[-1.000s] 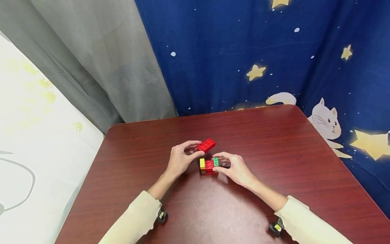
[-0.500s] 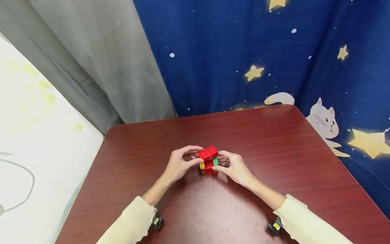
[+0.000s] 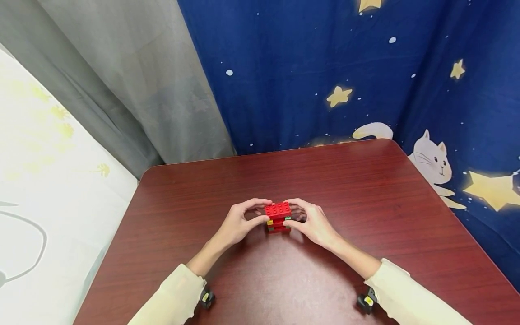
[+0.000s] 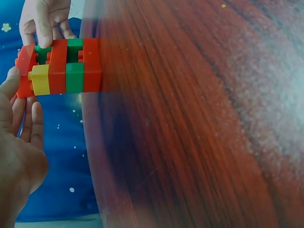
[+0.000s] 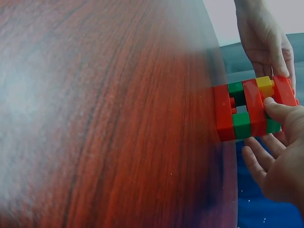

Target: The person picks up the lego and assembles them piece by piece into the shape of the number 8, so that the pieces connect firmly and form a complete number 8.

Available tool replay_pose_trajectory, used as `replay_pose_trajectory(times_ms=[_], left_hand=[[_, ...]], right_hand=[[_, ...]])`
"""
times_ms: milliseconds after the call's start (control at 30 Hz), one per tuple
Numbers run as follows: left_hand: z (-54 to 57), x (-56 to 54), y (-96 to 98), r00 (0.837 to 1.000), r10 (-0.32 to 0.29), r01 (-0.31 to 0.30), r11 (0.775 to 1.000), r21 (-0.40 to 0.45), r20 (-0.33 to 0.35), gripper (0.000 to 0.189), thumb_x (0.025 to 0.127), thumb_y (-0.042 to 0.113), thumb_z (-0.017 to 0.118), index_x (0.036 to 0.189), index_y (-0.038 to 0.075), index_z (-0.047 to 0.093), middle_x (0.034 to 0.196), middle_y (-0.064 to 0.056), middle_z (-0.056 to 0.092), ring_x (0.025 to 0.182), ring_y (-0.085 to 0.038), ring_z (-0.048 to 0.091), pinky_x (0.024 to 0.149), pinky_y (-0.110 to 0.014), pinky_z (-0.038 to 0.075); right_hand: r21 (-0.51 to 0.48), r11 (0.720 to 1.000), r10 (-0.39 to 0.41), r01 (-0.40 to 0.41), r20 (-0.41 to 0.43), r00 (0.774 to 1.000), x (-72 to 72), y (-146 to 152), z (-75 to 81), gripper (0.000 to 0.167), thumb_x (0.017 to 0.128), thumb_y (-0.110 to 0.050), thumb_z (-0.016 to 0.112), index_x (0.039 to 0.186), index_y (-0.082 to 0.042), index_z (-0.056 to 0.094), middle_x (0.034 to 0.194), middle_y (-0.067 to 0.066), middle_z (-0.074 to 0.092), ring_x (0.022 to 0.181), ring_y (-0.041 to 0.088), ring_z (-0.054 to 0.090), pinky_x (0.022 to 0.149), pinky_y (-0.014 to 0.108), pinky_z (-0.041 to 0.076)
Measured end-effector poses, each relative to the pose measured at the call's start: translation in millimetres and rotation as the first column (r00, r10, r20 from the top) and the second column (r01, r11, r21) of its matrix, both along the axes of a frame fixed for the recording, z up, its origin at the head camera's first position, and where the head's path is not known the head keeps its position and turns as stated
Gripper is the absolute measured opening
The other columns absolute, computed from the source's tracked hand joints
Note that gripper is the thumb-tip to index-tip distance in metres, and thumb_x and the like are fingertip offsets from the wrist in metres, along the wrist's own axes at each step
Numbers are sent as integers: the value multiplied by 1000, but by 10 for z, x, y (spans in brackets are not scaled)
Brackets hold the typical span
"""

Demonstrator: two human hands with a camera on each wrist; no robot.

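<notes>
A small tower of toy building bricks stands on the table, with a red base brick [image 4: 92,64], green bricks [image 4: 74,78] at both ends above it and another red brick [image 4: 58,66] across them. Over that layer sit a yellow brick [image 4: 40,80] on the left and a green brick [image 5: 273,126] on the right. My left hand [image 3: 237,223] pinches a red eight-stud brick [image 3: 278,210] by its left end, slightly tilted right over the top; the yellow brick's studs show in the gap. My right hand [image 3: 313,223] grips the upper green brick between thumb and fingers.
The dark red wooden table [image 3: 268,275] extends around the tower on every side. Behind it hang a blue star-patterned curtain [image 3: 292,90] and a grey curtain [image 3: 134,81]. A black wrist camera [image 3: 365,301] sits below the right sleeve.
My left hand has brought the red eight-stud brick down and turned it level with the tower, over the yellow and green bricks. My right hand has stayed at the tower's right side.
</notes>
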State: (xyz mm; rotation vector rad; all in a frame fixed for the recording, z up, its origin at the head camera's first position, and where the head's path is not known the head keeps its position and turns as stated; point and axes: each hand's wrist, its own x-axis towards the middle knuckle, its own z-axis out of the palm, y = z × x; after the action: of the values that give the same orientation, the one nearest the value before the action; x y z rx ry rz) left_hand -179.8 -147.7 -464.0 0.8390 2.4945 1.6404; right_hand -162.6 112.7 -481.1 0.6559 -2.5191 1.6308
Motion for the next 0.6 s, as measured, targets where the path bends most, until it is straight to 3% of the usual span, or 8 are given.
replay_pose_trajectory(times_ms=[167, 300, 433, 600], left_hand=[[10, 18, 6, 1000, -17, 17, 1000, -18, 1, 43, 93, 8, 83, 134, 13, 72, 126, -2, 75, 101, -24, 72, 92, -37, 61], [0, 26, 15, 1000, -16, 16, 1000, -16, -13, 45, 92, 5, 83, 135, 11, 72, 125, -5, 75, 101, -30, 72, 91, -41, 62], [-10, 27, 10, 999, -20, 20, 1000, -12, -30, 44, 92, 10, 84, 134, 18, 73, 123, 1, 75, 99, -27, 72, 90, -44, 63], [-14, 47, 12, 999, -25, 25, 1000, 3, -32, 43, 93, 10, 84, 134, 18, 74, 122, 1, 76, 98, -31, 73, 89, -46, 63]], right_hand=[[-15, 1000, -7, 8, 7, 1000, 20, -1, 16, 49, 86, -10, 90, 131, -9, 70, 112, 6, 77, 87, 16, 74, 75, 29, 61], [-51, 999, -12, 12, 7, 1000, 20, 11, 16, 46, 87, -13, 90, 130, -11, 72, 110, 5, 78, 86, 17, 73, 77, 30, 62], [-81, 997, -7, 5, -31, 999, 14, 31, 24, 45, 89, -15, 89, 131, -10, 73, 112, 5, 79, 90, 18, 74, 81, 38, 63], [-81, 997, 9, -14, -65, 998, 3, 53, 25, 44, 90, -14, 88, 132, -9, 74, 114, 5, 79, 92, 19, 75, 86, 50, 62]])
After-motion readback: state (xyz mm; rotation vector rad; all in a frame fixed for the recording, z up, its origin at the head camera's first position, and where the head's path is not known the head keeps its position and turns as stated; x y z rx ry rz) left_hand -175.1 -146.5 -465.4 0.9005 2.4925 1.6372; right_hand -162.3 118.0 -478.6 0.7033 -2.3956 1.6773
